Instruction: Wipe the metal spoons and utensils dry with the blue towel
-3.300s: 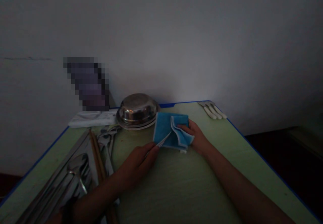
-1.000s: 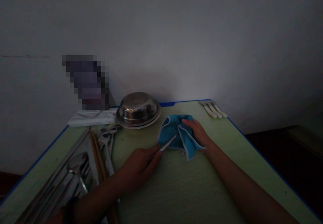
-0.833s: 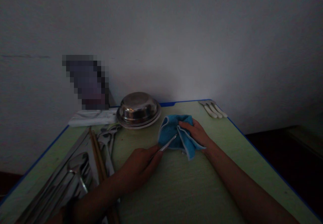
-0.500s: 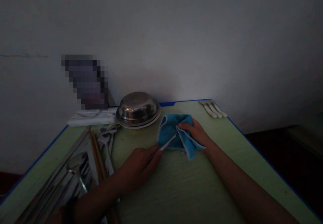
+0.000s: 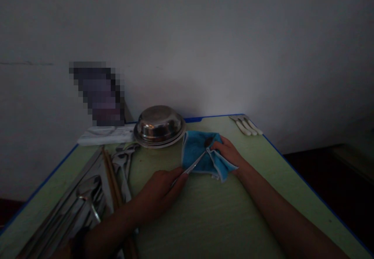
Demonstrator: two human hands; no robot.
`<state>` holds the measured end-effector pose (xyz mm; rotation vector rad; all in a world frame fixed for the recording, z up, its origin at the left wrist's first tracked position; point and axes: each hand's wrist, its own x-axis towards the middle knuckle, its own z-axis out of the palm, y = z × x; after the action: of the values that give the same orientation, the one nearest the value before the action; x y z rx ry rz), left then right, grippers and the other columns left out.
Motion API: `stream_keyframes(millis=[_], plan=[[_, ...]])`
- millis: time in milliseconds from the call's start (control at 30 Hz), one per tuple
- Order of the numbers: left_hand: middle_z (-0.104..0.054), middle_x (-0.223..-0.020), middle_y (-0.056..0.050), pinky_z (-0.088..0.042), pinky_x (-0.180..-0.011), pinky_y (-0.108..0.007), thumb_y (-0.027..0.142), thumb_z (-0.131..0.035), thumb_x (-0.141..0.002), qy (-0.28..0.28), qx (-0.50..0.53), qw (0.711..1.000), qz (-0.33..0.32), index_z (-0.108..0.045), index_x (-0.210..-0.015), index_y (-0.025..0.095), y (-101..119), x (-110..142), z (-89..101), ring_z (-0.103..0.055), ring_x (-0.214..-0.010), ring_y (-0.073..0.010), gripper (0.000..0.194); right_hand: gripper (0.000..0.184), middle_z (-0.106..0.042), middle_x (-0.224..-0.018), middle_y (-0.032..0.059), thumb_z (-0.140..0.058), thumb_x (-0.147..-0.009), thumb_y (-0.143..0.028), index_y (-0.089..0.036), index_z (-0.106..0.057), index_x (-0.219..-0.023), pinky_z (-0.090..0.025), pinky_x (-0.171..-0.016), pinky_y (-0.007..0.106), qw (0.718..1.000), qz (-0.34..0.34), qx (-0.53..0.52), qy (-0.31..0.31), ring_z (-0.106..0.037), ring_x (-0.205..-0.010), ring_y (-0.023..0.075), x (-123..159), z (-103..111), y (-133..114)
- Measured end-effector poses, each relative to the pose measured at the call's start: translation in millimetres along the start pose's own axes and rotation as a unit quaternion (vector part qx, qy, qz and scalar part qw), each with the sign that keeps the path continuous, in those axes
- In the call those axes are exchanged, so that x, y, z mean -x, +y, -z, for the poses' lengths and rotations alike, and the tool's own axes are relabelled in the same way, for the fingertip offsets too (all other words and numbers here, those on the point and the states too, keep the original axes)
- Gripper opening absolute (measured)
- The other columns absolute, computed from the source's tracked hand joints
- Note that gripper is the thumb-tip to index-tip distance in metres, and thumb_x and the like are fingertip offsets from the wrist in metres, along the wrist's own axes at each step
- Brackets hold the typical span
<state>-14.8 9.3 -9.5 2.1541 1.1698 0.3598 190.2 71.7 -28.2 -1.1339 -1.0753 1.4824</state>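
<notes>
A metal spoon [image 5: 195,163] slants up and to the right above the table, its handle pinched between the thumb and fingers of my left hand [image 5: 163,189]. Its dark rounded bowl shows against a blue cloth [image 5: 194,150] with pale edging. My right hand [image 5: 228,150] is closed on that cloth, the thumb pressing a fold of it by the spoon's bowl. Part of the cloth hangs down below my right hand. The fingers behind the cloth are hidden.
Steel bowls [image 5: 159,124] lie upside down near the wall. Several forks [image 5: 247,126] with white handles rest at the back right. On the left are wooden chopsticks [image 5: 112,181], a ladle [image 5: 87,192] and several spoons [image 5: 125,173]. A blurred-out upright object [image 5: 101,95] stands behind a white box [image 5: 106,135].
My right thumb has shifted slightly on the cloth, and the spoon's dark bowl now shows beside it. The cloth lies a little flatter on its left. My left hand has barely moved.
</notes>
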Motion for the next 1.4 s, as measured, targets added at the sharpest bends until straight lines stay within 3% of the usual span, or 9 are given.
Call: stream_keyframes(millis=[267,533,667,1133,1400], plan=[[-0.054,-0.065,0.001,-0.039,-0.058,-0.024,0.034,-0.025,-0.091,-0.002,-0.015,1.000,-0.002,-0.049,-0.076,0.018,-1.8,-0.6,-1.1,-0.053,-0.058,-0.0131,0.032,0.006,-0.058,-0.055,-0.0067,-0.056,-0.060,-0.017,-0.019,-0.057,-0.067,-0.041,-0.051,0.022,1.000,0.002,0.016,0.027,-0.049,-0.050,0.0093,-0.9,-0.1,1.4],[-0.051,-0.061,0.002,-0.038,-0.054,-0.022,0.032,-0.026,-0.091,-0.004,-0.016,1.000,-0.009,-0.049,-0.075,0.018,-0.4,-0.3,-0.5,-0.050,-0.054,-0.0116,0.031,0.022,-0.064,-0.066,-0.0030,-0.067,-0.061,-0.030,-0.019,-0.060,-0.077,-0.047,-0.057,0.026,1.000,0.000,0.006,-0.003,-0.057,-0.057,0.0117,1.3,-0.5,0.8],[-0.050,-0.060,0.003,-0.037,-0.052,-0.021,0.032,-0.027,-0.091,0.002,-0.014,1.000,-0.012,-0.049,-0.075,0.018,-1.4,-0.3,-1.3,-0.050,-0.053,-0.0113,0.030,0.029,-0.065,-0.071,-0.0017,-0.071,-0.056,-0.024,-0.018,-0.060,-0.082,-0.049,-0.065,0.030,0.999,0.018,0.017,-0.022,-0.060,-0.064,0.0142,0.0,-0.3,2.6],[-0.055,-0.065,0.001,-0.039,-0.057,-0.023,0.033,-0.026,-0.091,-0.004,-0.016,1.000,-0.010,-0.052,-0.078,0.018,-0.8,-0.1,-0.2,-0.053,-0.059,-0.0130,0.033,0.018,-0.061,-0.067,-0.0035,-0.062,-0.060,-0.019,-0.020,-0.056,-0.077,-0.049,-0.065,0.031,0.999,0.005,0.004,-0.043,-0.057,-0.057,0.0125,-0.1,1.4,3.6],[-0.054,-0.064,0.002,-0.038,-0.056,-0.023,0.033,-0.027,-0.091,0.002,-0.016,1.000,-0.009,-0.052,-0.082,0.018,-1.5,-0.8,-1.8,-0.053,-0.057,-0.0126,0.031,0.020,-0.062,-0.066,-0.0033,-0.066,-0.060,-0.023,-0.019,-0.058,-0.079,-0.048,-0.062,0.029,0.999,0.018,0.041,-0.005,-0.058,-0.060,0.0133,-2.4,2.6,5.6]])
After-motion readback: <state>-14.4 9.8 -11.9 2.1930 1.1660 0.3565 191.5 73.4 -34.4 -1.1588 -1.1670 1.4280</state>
